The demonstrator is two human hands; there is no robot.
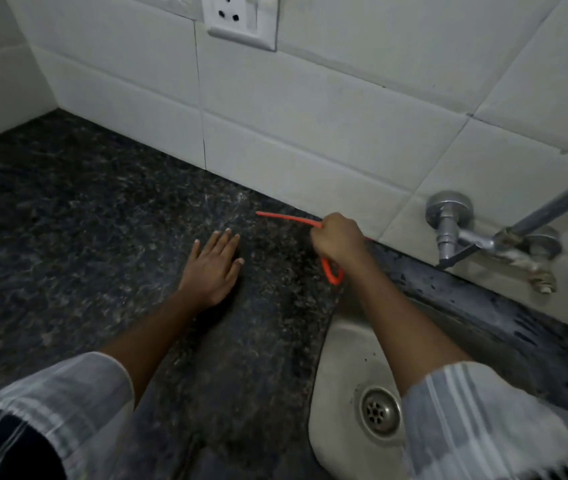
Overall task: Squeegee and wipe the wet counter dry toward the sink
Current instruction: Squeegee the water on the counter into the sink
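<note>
My right hand (pixel 338 237) is closed around the handle of an orange squeegee (pixel 286 218). Its thin blade edge sticks out to the left along the back of the dark speckled granite counter (pixel 85 237), close to the wall. The loop at the handle's end shows below my fist. My left hand (pixel 215 266) lies flat on the counter with fingers spread, holding nothing, just left of the squeegee. The steel sink (pixel 341 368) with its round drain (pixel 379 412) sits at the lower right, under my right forearm. A faint wet sheen shows on the counter near the blade.
White tiled wall (pixel 310 133) runs behind the counter, with a wall socket (pixel 241 22) high up. A chrome tap (pixel 476 237) juts from the wall above the sink's far rim. A side wall closes off the counter at the far left.
</note>
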